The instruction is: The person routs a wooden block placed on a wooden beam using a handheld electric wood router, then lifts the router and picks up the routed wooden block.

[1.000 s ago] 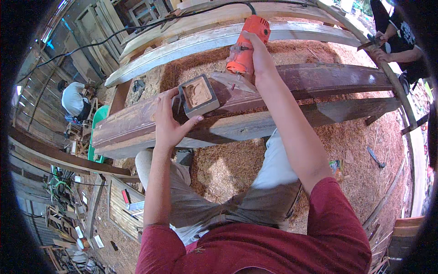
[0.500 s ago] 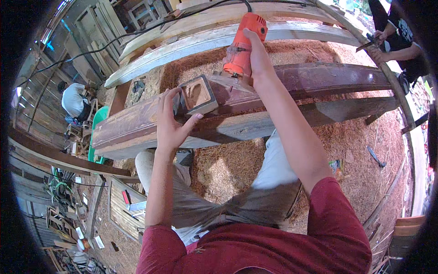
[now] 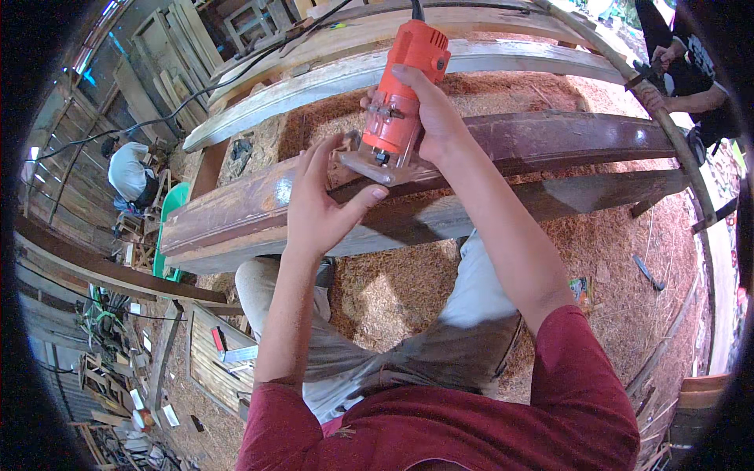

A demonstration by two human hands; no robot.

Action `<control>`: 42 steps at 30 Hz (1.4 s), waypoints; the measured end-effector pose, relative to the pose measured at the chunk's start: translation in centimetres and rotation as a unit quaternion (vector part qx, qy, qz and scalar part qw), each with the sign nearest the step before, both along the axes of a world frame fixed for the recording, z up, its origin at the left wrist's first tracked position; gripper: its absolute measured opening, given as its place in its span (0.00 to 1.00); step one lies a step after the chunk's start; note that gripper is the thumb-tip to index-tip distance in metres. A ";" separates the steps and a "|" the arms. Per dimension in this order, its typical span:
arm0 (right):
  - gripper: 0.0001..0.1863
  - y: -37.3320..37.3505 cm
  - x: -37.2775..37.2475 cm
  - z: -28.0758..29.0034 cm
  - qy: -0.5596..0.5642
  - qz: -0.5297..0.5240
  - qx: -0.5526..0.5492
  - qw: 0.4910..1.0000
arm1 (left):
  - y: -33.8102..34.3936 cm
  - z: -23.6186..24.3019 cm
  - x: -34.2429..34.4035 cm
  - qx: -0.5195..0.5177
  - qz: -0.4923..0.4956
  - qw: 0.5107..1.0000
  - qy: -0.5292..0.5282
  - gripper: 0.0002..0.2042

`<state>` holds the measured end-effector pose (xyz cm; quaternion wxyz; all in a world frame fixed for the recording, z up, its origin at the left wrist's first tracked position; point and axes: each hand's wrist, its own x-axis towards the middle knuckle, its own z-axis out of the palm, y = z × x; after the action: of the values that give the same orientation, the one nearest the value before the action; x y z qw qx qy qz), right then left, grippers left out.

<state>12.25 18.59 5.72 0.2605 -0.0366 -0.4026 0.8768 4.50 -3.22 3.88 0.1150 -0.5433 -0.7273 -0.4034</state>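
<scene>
The right hand (image 3: 428,114) is carrying the orange router (image 3: 404,90) left and nearer to the body; half a second ago its base was sitting to the right of the small dark-rimmed box, and now the clear base plate (image 3: 369,166) is covering the spot where that box was showing its hollow. The right hand is wrapping firmly around the router's body, with the black cord (image 3: 417,9) leading away from its top. The left hand (image 3: 318,208) is shifting a little to the right and curving around the near left side of the base, thumb well apart from the fingers. With the base and fingers blocking the view, I cannot tell whether that hand is gripping the box, or whether the plate is resting flat on it. The router is leaning above the red-brown plank (image 3: 558,137), between both hands, so tool and box seem to be coming together rather than standing side by side.
</scene>
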 end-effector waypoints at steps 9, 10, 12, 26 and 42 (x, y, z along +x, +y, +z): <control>0.30 -1.1 0.2 -0.2 0.036 -0.012 -0.015 0.999 | 2.2 -0.9 2.5 0.060 0.043 0.994 -0.085 0.47; 0.30 -1.0 0.2 -0.4 0.036 -0.012 -0.015 0.999 | 2.2 -1.0 2.6 0.066 0.052 0.993 -0.080 0.44; 0.30 -0.8 0.3 -0.6 0.027 0.022 -0.005 0.999 | 2.3 -1.7 2.2 0.079 0.045 0.992 -0.083 0.43; 0.25 -2.3 0.8 -0.2 0.044 -0.048 0.019 0.998 | 2.4 -1.5 3.2 0.087 0.070 0.990 -0.083 0.42; 0.23 -1.2 2.4 1.5 0.019 -0.007 0.184 0.983 | 2.2 -2.4 2.3 0.138 -0.018 0.972 -0.187 0.44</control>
<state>14.64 17.37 7.27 0.2768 0.0253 -0.5519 0.7862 6.77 -1.06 1.46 0.0436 -0.4501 -0.6634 -0.5962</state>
